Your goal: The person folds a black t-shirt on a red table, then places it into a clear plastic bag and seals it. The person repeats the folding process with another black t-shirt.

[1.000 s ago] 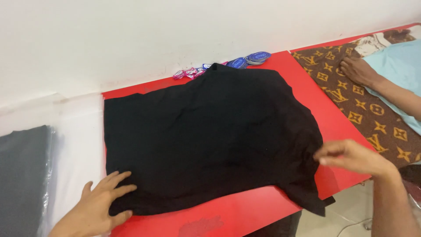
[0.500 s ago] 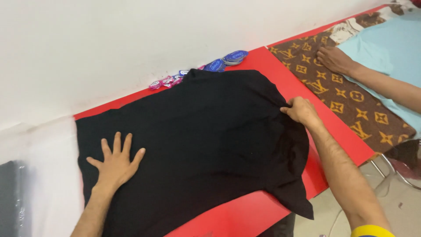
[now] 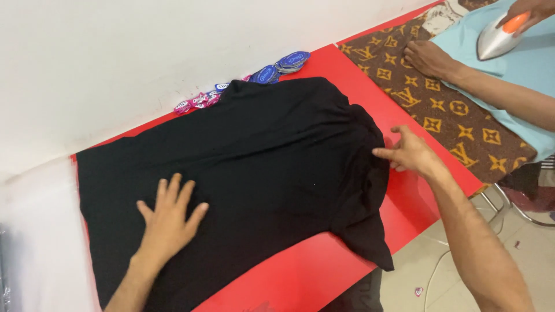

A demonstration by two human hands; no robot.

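Note:
A black garment [image 3: 272,150] lies spread across a red table [image 3: 416,190]. My left hand [image 3: 169,216] presses flat on its lower left part, fingers spread. At the garment's right edge my right hand [image 3: 407,151] rests with fingers extended, touching the folded cloth there and gripping nothing. One corner of the garment hangs over the table's front edge.
Blue and pink tags [image 3: 254,78] lie by the white wall [image 3: 144,52] behind the garment. At the right, another person's hand [image 3: 428,58] rests on a brown patterned cloth [image 3: 462,115] while their other hand moves an iron [image 3: 498,36] over a light blue fabric [image 3: 520,69].
My left hand has slid from the garment's front left corner onto its middle. My right hand moved from the front corner up to the right edge, then slightly down it.

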